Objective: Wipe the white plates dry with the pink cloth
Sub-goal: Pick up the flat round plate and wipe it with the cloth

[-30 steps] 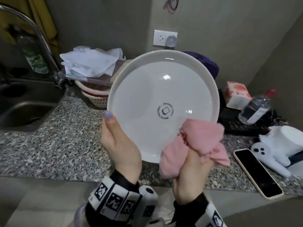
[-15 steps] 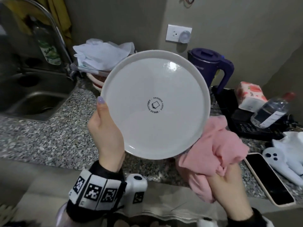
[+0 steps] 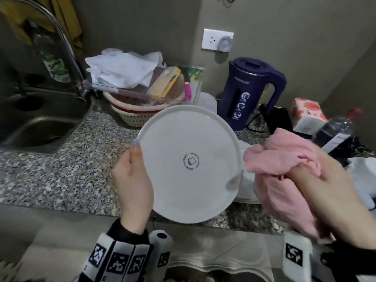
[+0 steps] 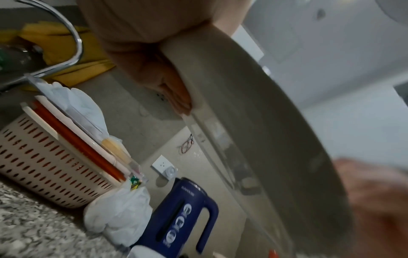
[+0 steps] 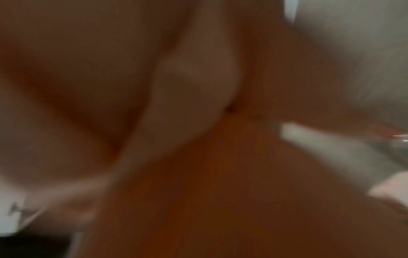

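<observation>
My left hand point(image 3: 133, 176) grips a round white plate point(image 3: 189, 163) by its left rim, thumb on the underside that faces me, with a round black stamp at its centre. The plate hangs tilted above the counter's front edge. In the left wrist view the plate point(image 4: 253, 122) shows edge-on with my fingers point(image 4: 176, 94) behind it. My right hand point(image 3: 325, 188) holds the bunched pink cloth point(image 3: 284, 159) just off the plate's right rim. Another white plate point(image 3: 247, 190) lies on the counter behind, partly hidden. The right wrist view is a blur.
A speckled granite counter point(image 3: 61, 169) runs to a steel sink point(image 3: 36, 127) with a tap at the left. Behind stand a perforated basket point(image 3: 134, 117) under a clear tray of white cloths, a blue kettle point(image 3: 246, 92), a tissue pack point(image 3: 307, 112) and a water bottle point(image 3: 335, 129).
The plate has come down and tipped flatter toward the counter. My right hand with the pink cloth has slid off the plate's lower right face to beside its right rim.
</observation>
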A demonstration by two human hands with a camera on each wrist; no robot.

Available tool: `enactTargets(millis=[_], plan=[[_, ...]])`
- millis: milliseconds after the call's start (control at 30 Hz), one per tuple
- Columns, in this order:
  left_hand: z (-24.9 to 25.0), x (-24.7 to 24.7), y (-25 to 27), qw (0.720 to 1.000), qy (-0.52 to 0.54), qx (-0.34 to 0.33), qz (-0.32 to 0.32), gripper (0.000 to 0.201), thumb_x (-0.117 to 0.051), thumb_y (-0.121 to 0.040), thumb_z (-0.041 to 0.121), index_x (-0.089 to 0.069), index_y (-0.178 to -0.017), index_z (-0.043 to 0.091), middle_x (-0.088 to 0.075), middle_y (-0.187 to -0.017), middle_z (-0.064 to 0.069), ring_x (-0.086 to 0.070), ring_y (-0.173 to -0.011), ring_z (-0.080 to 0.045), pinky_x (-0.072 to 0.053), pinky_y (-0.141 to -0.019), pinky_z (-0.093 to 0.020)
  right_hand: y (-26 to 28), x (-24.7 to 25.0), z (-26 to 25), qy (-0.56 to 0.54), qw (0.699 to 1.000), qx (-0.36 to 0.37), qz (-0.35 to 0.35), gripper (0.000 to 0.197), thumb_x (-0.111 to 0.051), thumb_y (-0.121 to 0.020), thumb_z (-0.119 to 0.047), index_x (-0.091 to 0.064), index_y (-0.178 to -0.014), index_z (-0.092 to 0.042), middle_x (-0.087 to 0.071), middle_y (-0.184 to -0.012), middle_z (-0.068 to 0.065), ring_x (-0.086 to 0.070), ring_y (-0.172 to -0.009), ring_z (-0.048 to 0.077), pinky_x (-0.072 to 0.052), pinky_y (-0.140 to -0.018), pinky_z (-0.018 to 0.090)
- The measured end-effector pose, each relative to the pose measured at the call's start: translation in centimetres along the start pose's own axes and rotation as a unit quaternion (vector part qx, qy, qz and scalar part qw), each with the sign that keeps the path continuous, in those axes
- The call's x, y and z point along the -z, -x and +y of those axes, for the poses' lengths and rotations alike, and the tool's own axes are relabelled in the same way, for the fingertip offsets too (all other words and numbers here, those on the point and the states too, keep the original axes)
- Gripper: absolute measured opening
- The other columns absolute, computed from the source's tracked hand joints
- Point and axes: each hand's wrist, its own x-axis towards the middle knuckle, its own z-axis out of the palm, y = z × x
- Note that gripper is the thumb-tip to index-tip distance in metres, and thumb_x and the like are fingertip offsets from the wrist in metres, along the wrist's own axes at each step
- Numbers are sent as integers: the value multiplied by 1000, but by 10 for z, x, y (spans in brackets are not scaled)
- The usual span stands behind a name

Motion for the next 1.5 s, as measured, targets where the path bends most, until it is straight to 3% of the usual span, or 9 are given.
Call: enactTargets(millis=[67, 300, 500, 633, 800, 933, 1067, 1333, 1500], plan=[[-7, -4, 7, 999, -19, -2, -34, 43, -40, -103, 34, -53, -65, 18, -62, -55, 10, -53, -51, -4, -39, -51, -22, -10, -4, -15, 100, 990, -25, -94, 26, -53, -80, -46, -56, -102, -32, -68, -90, -10, -64, -85, 10, -51, -80, 38], [-25, -17, 29, 978, 10, 139, -154, 41, -43, -101, 34, -69, -84, 8, -75, -73, -6, -68, -68, -21, -50, -59, -27, -17, -47, -35, 146, 954, -72, -251, 49, -60, -82, -55, -27, -97, -23, -52, -88, -6, -52, -76, 4, -34, -57, 20], [-35, -15, 34, 972, -11, 157, -172, 43, -43, -102, 31, -69, -80, 4, -71, -60, 5, -63, -50, -2, -46, -45, -15, 3, -71, -12, 179, 942, -18, -284, 102, -61, -63, -77, -5, -140, -39, -7, -139, -1, -23, -136, 25, -29, -112, 41], [-30, -19, 32, 974, 56, 143, -168, 34, -43, -101, 24, -69, -88, 7, -76, -75, 1, -70, -69, -10, -55, -60, -20, 31, -92, 0, 207, 928, 122, -284, 91, -65, -65, -61, -4, -132, -69, -14, -157, 1, -20, -136, 20, -24, -107, 42], [-22, -16, 31, 985, 42, 36, -161, 47, -51, -91, 55, -60, -80, 11, -68, -72, -12, -62, -65, -22, -53, -59, -42, 26, -80, 5, 282, 940, 124, -146, 83, -44, -65, -47, -22, -145, -44, -16, -159, -2, -34, -131, 36, -29, -94, 75], [-4, -14, 26, 987, 19, -27, -158, 47, -45, -90, 58, -55, -76, 14, -59, -65, -12, -51, -56, -34, -46, -51, -47, 14, -76, 6, 238, 954, 176, -51, 92, -63, -71, -36, -13, -150, -37, -2, -160, 5, -11, -142, 36, -26, -103, 70], [8, -11, 28, 975, -38, -141, -170, 35, -42, -94, 48, -44, -65, 30, -46, -52, 13, -34, -45, 1, -28, -40, -22, -1, -66, -1, 287, 923, 250, 59, 89, -66, -70, -35, -24, -147, -26, -18, -153, 14, -19, -142, 37, -20, -109, 62], [13, -14, 32, 986, 73, -88, -121, 40, -49, -90, 49, -55, -71, 14, -58, -57, -2, -51, -50, -9, -38, -41, -25, -39, -18, 5, -177, 978, 61, 95, 57, -73, -68, 11, -59, -109, -25, -69, -94, -18, -63, -90, 1, -50, -80, 22], [6, -19, 27, 990, 115, -40, -72, 34, -53, -95, 45, -64, -79, 17, -71, -69, 6, -65, -62, -16, -53, -54, -29, -22, -47, 32, -232, 964, -40, 121, 47, -75, -68, -4, -61, -108, -25, -71, -95, -8, -67, -85, 6, -54, -74, 27]])
